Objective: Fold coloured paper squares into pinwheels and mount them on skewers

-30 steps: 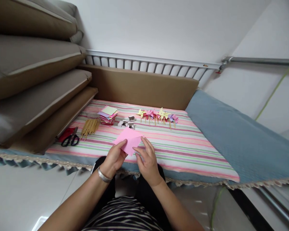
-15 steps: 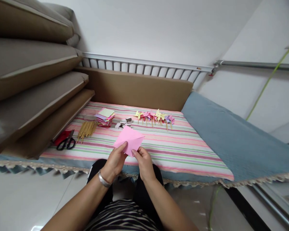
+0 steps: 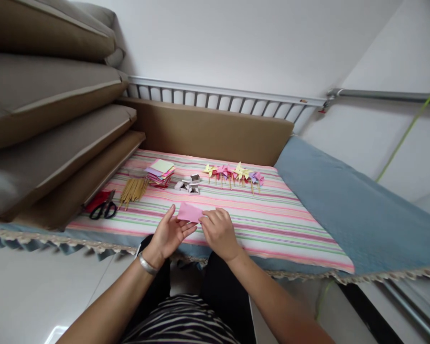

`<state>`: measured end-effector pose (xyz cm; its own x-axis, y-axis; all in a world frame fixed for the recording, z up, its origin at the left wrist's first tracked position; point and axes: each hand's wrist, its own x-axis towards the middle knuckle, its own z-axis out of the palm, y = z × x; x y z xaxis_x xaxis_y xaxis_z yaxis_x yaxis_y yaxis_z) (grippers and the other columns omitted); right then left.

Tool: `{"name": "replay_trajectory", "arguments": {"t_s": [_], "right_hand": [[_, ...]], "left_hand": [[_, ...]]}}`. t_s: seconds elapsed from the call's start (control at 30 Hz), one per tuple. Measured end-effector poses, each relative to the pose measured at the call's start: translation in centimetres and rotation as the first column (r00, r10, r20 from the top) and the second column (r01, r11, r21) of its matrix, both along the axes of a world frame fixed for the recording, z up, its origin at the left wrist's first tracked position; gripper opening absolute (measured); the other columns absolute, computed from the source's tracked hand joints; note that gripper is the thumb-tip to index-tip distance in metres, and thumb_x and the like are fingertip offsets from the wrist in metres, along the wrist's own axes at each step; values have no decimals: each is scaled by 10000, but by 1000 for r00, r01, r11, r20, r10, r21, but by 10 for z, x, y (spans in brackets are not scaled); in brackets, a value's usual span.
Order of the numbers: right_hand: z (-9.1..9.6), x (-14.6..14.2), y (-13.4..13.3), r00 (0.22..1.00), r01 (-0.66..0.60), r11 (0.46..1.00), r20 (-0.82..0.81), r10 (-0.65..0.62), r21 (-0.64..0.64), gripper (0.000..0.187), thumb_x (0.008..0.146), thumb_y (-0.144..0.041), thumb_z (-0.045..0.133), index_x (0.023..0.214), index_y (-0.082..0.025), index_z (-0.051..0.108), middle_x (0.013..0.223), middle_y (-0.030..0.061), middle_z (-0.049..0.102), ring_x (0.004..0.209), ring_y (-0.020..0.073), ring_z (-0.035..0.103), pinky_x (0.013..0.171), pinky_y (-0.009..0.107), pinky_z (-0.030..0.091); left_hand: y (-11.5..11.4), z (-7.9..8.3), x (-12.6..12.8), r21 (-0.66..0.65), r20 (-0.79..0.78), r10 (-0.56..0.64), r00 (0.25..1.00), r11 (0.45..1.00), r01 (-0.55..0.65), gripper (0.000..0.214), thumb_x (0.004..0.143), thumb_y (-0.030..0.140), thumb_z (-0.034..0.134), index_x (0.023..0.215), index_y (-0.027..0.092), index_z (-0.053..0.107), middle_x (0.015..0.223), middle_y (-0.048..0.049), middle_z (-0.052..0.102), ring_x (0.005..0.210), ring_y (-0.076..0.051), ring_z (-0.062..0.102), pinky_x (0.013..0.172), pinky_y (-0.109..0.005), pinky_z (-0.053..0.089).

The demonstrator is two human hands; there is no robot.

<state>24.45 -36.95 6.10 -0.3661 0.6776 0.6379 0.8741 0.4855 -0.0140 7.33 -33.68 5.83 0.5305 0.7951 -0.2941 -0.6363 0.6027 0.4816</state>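
Note:
A sheet of pink paper point(image 3: 189, 212) is held above the striped cloth, looking narrower than a full square. My right hand point(image 3: 219, 232) pinches its right edge between thumb and fingers. Beside its lower left side is my left hand point(image 3: 170, 232), palm up with fingers spread; whether they touch the paper is hard to tell. Just beyond the paper lie small white boxes point(image 3: 189, 185). A stack of coloured paper squares point(image 3: 160, 173) sits further left. Several paper pinwheels on sticks point(image 3: 234, 174) lie in a row at the back.
A bundle of thin wooden sticks point(image 3: 133, 190) and black-handled scissors point(image 3: 103, 209) beside a red item point(image 3: 96, 201) lie at the left. Large stacked cushions point(image 3: 57, 95) rise on the left. A brown panel point(image 3: 208, 129) stands along the back; blue fabric point(image 3: 344, 200) covers the right side.
The pink paper has gone from a wide diamond to a narrow strip-like shape. My left hand has opened from its pinch, while my right hand has turned over the paper's right edge.

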Motion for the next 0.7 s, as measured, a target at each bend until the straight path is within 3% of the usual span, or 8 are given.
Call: {"name": "replay_trajectory", "arguments": {"t_s": [0.13,0.2,0.33,0.53,0.7], "right_hand": [[-3,-3,-4,1000,-29,999,-10,29,19,136,832,-132,513,892,-197,617,993,62,654,912,194,546,924,416,343],[-2,-5,-6,997,-59,998,-40,59,11,141,818,-125,531,900,-200,618,987,56,656,914,194,550,923,416,351],[1,-4,-11,978,-107,994,-183,100,-30,160,806,-110,546,907,-208,625,974,50,659,926,197,560,897,406,389],[3,0,-14,916,-153,981,-390,96,-117,108,832,-189,567,875,-231,657,927,49,670,902,202,576,807,382,454],[7,0,-9,867,-206,963,-488,98,-173,108,823,-202,585,853,-243,680,949,50,659,967,205,559,861,390,456]], "left_hand": [[1,-2,5,-5,-90,59,994,998,-60,45,771,137,593,782,98,612,725,-91,695,678,-198,672,795,-373,536],[2,-4,7,-4,-116,97,989,995,-98,60,751,53,569,731,91,612,685,-77,693,637,-182,664,734,-343,556],[4,-5,5,9,-121,108,987,994,-108,91,736,20,565,726,84,629,688,-82,699,628,-174,658,656,-308,567],[5,-5,1,62,-125,120,985,992,-113,68,706,32,612,679,82,649,688,-78,699,661,-187,662,708,-353,564],[4,-4,3,164,-133,130,983,981,-107,33,670,62,675,650,86,663,678,-59,696,665,-168,648,716,-344,552]]}}
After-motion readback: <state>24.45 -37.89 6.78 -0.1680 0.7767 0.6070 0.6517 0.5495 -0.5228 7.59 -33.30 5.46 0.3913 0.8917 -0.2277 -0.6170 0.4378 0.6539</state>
